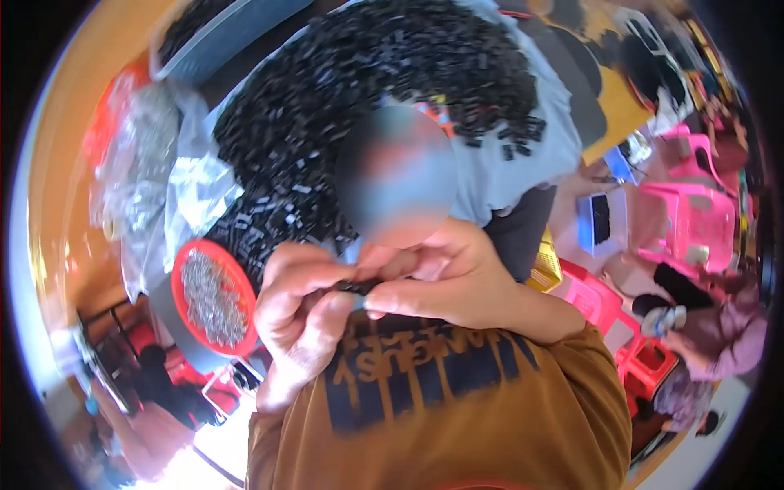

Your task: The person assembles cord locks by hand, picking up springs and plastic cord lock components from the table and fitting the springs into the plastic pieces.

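Observation:
In front of my chest, my left hand (298, 304) and my right hand (457, 273) meet fingertip to fingertip. Both are closed in a pinch around a small black plastic part (355, 287), mostly covered by the fingers. Just beyond them spreads a large heap of small black parts (351, 73) on a light blue-grey cloth (523, 175). Left of my left hand, an orange-red bowl (252, 306) holds many thin, silvery metal pieces (211, 298). A round blurred patch hides the area directly above my hands.
Clear plastic bags (155, 163) lie left of the heap, with a grey-blue bin (237, 37) behind. To the right are a yellow basket (545, 263), a blue-white box (603, 222) and pink stools (686, 220). Another person's sleeve (735, 327) shows at far right.

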A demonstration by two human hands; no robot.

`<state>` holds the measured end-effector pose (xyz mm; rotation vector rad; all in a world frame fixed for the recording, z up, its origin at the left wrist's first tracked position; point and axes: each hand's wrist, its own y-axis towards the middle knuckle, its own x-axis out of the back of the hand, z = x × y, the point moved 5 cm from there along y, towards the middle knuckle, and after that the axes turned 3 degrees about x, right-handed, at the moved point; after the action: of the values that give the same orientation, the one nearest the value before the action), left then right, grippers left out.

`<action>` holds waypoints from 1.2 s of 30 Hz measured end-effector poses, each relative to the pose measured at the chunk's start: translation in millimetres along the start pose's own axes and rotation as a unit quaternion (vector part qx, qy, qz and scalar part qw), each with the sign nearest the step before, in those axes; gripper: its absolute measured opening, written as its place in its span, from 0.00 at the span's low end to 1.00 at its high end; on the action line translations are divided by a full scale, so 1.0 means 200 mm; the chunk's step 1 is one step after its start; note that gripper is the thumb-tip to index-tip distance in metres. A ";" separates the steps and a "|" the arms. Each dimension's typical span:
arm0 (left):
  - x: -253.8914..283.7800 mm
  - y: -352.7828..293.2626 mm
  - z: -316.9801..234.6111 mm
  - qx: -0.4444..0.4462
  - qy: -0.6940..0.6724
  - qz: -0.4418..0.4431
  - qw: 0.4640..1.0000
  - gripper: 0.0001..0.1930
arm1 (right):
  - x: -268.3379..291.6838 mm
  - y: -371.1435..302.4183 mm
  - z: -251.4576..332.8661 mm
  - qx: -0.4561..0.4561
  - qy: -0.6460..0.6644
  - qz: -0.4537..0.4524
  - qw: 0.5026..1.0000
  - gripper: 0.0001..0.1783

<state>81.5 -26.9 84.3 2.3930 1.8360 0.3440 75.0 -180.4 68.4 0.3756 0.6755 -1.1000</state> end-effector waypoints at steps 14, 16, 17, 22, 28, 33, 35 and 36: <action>0.08 -0.01 -0.09 -0.069 0.111 0.014 0.991 0.12 | -0.06 0.01 -0.01 0.108 -0.112 0.030 0.987 0.14; 0.08 -0.01 -0.09 -0.085 0.124 0.006 0.989 0.12 | -0.06 0.00 -0.01 0.102 -0.109 0.024 0.989 0.14; 0.08 -0.01 -0.09 -0.085 0.125 0.007 0.989 0.12 | -0.06 0.00 -0.01 0.104 -0.108 0.019 0.989 0.13; 0.06 -0.03 -0.12 -0.088 0.191 -0.031 0.977 0.12 | -0.07 -0.01 -0.01 0.124 -0.112 -0.005 0.986 0.11; 0.06 0.00 -0.13 -0.101 0.192 0.010 0.976 0.13 | -0.04 -0.01 -0.02 0.006 0.000 -0.015 1.000 0.08; 0.02 0.03 -0.16 -0.112 0.211 0.031 0.971 0.15 | -0.02 0.00 -0.03 -0.022 0.033 -0.034 0.999 0.08; 0.01 0.03 -0.16 -0.118 0.228 0.031 0.966 0.15 | -0.01 -0.01 -0.03 -0.030 0.046 -0.036 0.998 0.07; 0.00 0.03 -0.16 -0.139 0.242 0.028 0.960 0.16 | 0.00 -0.01 -0.04 -0.038 0.057 -0.040 0.997 0.07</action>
<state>79.2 -29.6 116.4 2.3020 1.7320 1.1991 70.0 -177.1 63.6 0.3492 0.8371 -1.1318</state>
